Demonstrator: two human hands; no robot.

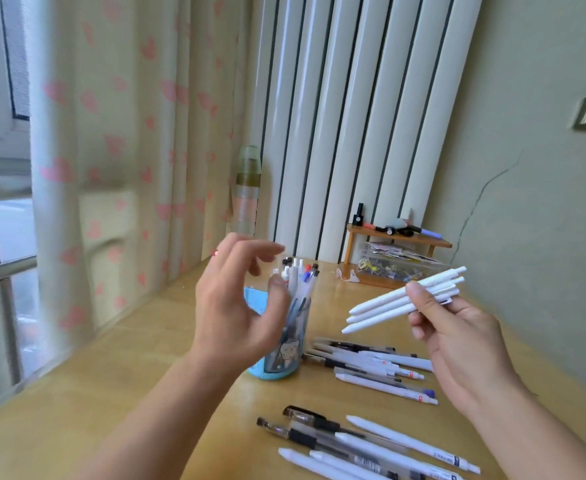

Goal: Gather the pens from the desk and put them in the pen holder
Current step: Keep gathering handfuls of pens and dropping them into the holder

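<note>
From the head camera, I see my right hand (457, 344) raised above the desk (146, 368), thumb and fingers pinching a bundle of three white pens (402, 299) near their clicker ends, the tips pointing left toward the pen holder (284, 348). My left hand (236, 306) hovers just in front of the holder, fingers loosely spread and gripping nothing; whether the thumb touches the pens already standing inside I cannot tell. The holder, a clear cup with a blue base and a cartoon sticker, stands upright near the middle of the desk and already carries a cluster of pens. Two loose groups are not yet gathered: a row of pens (371, 368) just right of the holder, and a nearer pile of white and black-capped pens (360, 445) at the bottom edge. A small wooden shelf (399, 237) with oddments sits against the radiator (336, 133) behind; a curtain (128, 133) hangs at left. I judge the pens light, stiff and smooth, apt to slide against one another in a bundle, so a pinch near mid-barrel with the tips level should steady them. The holder looks light too, and crowded, so a hand bracing it may help as the bundle goes in tips first.
</note>
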